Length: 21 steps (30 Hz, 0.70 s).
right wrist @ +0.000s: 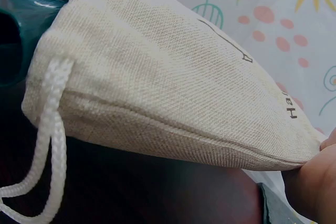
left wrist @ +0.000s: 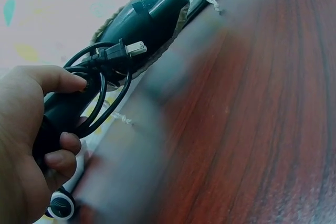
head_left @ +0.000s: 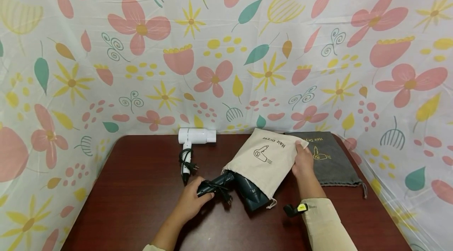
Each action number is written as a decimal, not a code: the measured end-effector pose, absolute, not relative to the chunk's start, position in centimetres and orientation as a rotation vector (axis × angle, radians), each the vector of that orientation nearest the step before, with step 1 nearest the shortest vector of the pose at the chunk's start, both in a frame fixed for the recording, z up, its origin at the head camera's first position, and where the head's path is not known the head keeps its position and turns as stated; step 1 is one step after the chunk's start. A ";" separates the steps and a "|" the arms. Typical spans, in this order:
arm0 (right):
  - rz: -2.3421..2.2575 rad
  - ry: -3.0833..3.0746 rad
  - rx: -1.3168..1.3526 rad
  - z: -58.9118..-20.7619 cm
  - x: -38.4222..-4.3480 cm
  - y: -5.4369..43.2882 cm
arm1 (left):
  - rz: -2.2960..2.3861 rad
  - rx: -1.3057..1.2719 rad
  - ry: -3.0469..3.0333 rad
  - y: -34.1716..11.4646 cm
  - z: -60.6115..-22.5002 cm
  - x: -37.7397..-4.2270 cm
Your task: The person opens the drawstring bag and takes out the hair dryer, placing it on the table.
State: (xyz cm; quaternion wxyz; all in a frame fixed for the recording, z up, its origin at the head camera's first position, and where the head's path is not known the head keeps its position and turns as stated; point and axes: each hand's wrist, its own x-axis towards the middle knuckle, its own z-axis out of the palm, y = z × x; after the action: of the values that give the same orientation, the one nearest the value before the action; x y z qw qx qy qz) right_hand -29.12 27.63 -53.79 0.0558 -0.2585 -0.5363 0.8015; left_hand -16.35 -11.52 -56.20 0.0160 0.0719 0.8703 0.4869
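My left hand point(head_left: 192, 200) grips the handle of a dark hair dryer point(head_left: 250, 193), its black cord and plug point(left wrist: 122, 51) bundled around the handle. The dryer's body is partly inside a cream drawstring bag point(head_left: 263, 156) printed "Hair Dryer"; the nozzle end and handle stick out of the bag's mouth, and the rest is hidden by cloth. With my right hand point(head_left: 303, 160) I pinch a closed-end corner of that bag, at the far right. In the right wrist view a white drawstring point(right wrist: 52, 124) hangs from the bag's mouth beside the dryer.
A white hair dryer point(head_left: 196, 136) with its cord wrapped round the handle lies at the back of the dark red wooden table point(head_left: 141, 188). To the right lies a grey drawstring bag point(head_left: 336, 170), partly under the cream bag. A flower-patterned cloth point(head_left: 212, 46) hangs behind the table.
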 end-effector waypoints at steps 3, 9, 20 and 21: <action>2.427 -1.642 -0.793 -53.8 -29.1 27.7 | 1.510 0.238 2.704 -11.6 -56.3 -16.3; 2.404 -1.686 -0.789 -53.7 -28.9 27.3 | 1.530 0.248 2.709 -11.8 -56.4 -16.2; 2.444 -1.666 -0.766 -53.8 -29.0 26.8 | 1.556 0.309 2.718 -11.9 -56.8 -16.2; 2.442 -1.671 -0.767 -53.7 -28.9 26.7 | 1.558 0.314 2.717 -11.9 -56.8 -16.2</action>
State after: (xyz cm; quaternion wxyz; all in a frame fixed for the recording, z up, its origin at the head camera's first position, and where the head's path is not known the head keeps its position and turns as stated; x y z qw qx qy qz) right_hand -28.92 26.74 -53.70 0.0425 -0.2507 -0.5461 0.7982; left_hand -16.17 -11.91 -56.83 -0.0032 0.0998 0.8631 0.4950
